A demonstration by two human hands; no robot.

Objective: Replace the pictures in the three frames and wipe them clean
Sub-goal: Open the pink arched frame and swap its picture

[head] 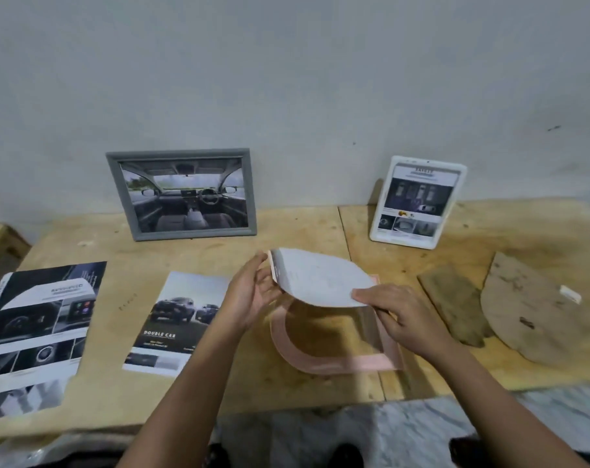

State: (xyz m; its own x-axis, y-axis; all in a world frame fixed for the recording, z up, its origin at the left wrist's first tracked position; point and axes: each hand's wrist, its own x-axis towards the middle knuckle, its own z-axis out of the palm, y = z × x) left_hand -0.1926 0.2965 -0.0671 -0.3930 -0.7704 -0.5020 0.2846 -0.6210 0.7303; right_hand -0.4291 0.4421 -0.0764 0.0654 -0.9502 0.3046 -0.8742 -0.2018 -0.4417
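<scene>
While the pink frame [371,363] lies flat near the front edge of the table [320,224], slightly right of its middle, a white sheet [320,278] is held just above the frame's far half. The sheet is bowed upward, blank side up, with a rounded near outline. The frame's arch-shaped opening shows the wood beneath.

Left hand [249,298]: forearm enters from the lower left, palm turned toward the sheet. The thumb is above the sheet's left edge and the fingers curl beneath it, gripping that edge.

Right hand [398,312]: forearm enters from the lower right, back of the hand up. Thumb and fingers pinch the sheet's near right edge, and the hand sits over the frame's right side.

Left of the frame, a car print [175,322] lies flat. A larger brochure page [40,329] lies by the table's left front corner.

At the back edge, a grey frame [179,153] with a car-interior picture leans on the wall [287,79], left of centre. A white frame [401,240] holding a picture leans there too, right of centre.

Toward the right edge lie a narrow board [455,305] and a rounded board [530,312], side by side.
</scene>
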